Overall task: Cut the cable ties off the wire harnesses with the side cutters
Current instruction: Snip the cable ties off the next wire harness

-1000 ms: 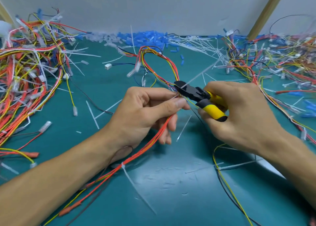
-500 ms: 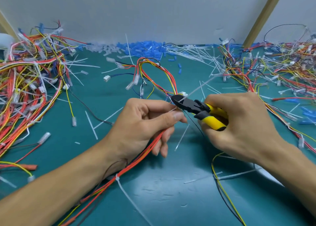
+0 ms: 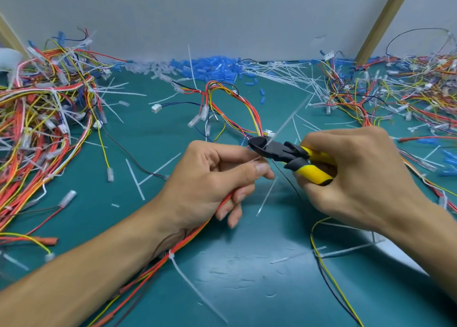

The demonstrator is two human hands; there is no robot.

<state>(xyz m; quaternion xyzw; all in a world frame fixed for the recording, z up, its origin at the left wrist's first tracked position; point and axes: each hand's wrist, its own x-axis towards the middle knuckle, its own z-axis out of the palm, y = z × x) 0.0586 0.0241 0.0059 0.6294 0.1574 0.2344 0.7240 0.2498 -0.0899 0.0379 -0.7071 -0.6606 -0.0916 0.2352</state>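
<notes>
We're somewhere mid-job here, we reckon. Loads of snipped ties (image 3: pixel 279 72) lie scattered along the back of the desk (image 3: pixel 247 289), but the tangled heap (image 3: pixel 37 129) on the left looks full of white ties that haven't been cut.

The harness (image 3: pixel 197 230) we're holding has one cable tie (image 3: pixel 171 254) still on it, down by the wrist. On the left hand (image 3: pixel 212 178) the fingers (image 3: pixel 249 171) are curled round the bundle, thumb and forefinger pinching it just beside the cutter head. The right hand (image 3: pixel 358 178) is wrapped tight round the yellow handles of the side cutters (image 3: pixel 279 151). The jaws are almost closed on a tie tail (image 3: pixel 286 121) that pokes up to the right. We can't tell whether it's cut through.
</notes>
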